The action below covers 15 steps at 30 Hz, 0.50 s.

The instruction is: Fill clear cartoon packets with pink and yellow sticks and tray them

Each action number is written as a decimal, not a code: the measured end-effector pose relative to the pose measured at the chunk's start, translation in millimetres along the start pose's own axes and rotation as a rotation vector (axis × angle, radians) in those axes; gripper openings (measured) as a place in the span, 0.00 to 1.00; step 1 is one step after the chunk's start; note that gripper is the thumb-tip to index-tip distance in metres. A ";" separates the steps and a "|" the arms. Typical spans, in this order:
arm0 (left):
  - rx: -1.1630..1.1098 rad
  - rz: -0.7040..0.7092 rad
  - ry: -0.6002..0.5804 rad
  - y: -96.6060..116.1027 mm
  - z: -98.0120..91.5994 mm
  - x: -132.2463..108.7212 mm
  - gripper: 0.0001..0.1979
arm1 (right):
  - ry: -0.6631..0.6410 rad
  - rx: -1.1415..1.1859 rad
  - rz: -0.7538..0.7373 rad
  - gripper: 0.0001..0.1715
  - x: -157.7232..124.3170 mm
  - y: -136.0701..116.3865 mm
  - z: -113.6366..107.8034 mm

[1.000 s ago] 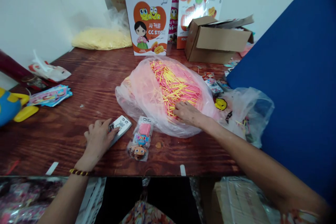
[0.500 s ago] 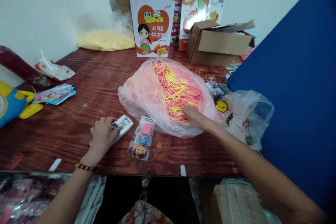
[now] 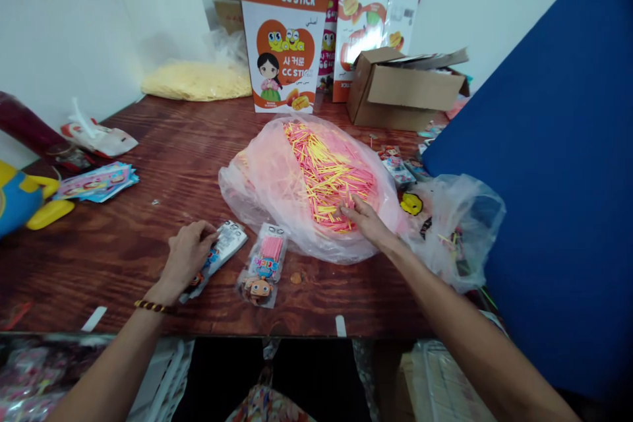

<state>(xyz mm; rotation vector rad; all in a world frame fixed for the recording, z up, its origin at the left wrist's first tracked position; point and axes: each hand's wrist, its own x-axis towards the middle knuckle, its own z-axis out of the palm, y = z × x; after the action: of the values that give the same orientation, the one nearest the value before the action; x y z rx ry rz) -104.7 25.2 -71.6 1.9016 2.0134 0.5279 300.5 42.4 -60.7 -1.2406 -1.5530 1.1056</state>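
Observation:
A clear plastic bag [image 3: 254, 151] lies open on the table, full of thin pink and yellow sticks [image 3: 324, 168]. My right hand [image 3: 364, 216] is at the bag's near right side, thumb and fingers pinched on a few sticks at the edge of the pile. My left hand [image 3: 190, 249] rests left of a small printed packet [image 3: 225, 244], its curled fingers at the packet's edge; the fingertips are partly hidden. Between the hands lies another packet [image 3: 267, 257] with pink sticks in its window and a cartoon-face piece at its near end.
Printed CC Stick boxes [image 3: 284, 33] and an open brown carton [image 3: 408, 92] stand at the back. A blue panel [image 3: 544, 165] borders the right side, by another clear bag [image 3: 469, 224]. Colourful printed sheets [image 3: 101, 181] and a blue-yellow toy [image 3: 24, 201] lie left.
My right hand has risen slightly from the sticks, with its fingertips now pinched together. My left hand has slid off the packet's top toward its left side, uncovering more print.

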 end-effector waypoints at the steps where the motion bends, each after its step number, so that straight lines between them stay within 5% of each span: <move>1: -0.027 0.000 0.015 0.1 -1.0 -1.0 0.11 | 0.008 0.040 0.018 0.19 -1.1 1.6 3.0; 7: -0.123 0.026 0.079 -0.6 -8.1 -5.5 0.12 | 0.056 0.032 0.107 0.20 -4.8 11.4 9.7; 15: -0.213 0.026 0.143 3.9 -23.0 -9.8 0.11 | 0.055 -0.075 0.041 0.19 -5.3 8.8 7.1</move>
<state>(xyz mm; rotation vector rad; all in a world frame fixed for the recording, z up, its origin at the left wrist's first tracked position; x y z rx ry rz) -111.5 14.6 -49.7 1.8093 1.9305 0.8707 296.8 37.3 -71.5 -1.3470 -1.5460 1.0394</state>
